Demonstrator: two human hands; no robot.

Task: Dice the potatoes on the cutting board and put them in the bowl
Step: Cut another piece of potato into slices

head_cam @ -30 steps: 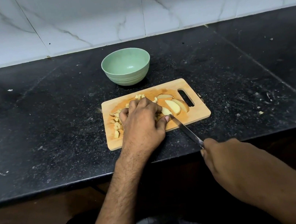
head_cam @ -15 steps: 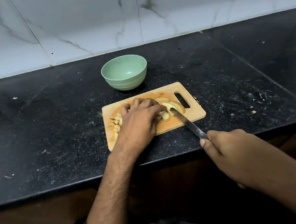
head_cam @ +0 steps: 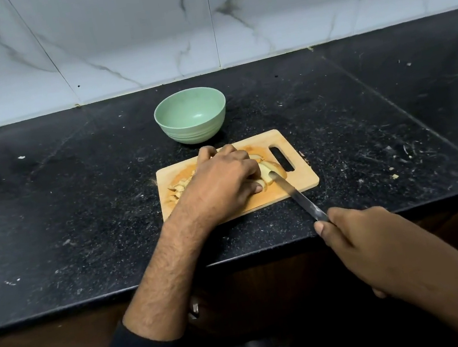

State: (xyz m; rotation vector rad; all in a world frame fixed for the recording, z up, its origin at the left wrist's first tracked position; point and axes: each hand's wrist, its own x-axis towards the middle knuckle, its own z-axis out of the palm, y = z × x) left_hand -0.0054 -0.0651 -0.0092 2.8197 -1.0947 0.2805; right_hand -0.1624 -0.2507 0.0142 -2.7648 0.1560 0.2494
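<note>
At the centre of the frame the wooden cutting board point(head_cam: 298, 189) lies on the black bench point(head_cam: 78, 210), just below the green bowl point(head_cam: 191, 119), whose inside shows no pieces. The left hand point(head_cam: 223, 183) rests curled over the potato slices point(head_cam: 269, 171), its grip pressing them down, with diced pieces point(head_cam: 178, 188) heaped at its left. The right hand point(head_cam: 360, 243), lower right, has its grip clamped round the handle of the knife point(head_cam: 299, 197), the blade tip laid on a slice. Cut potato is likely firm but wet and slippery, so it probably needs holding from above with fingertips tucked back; the dice look light and would gather best by scooping.
</note>
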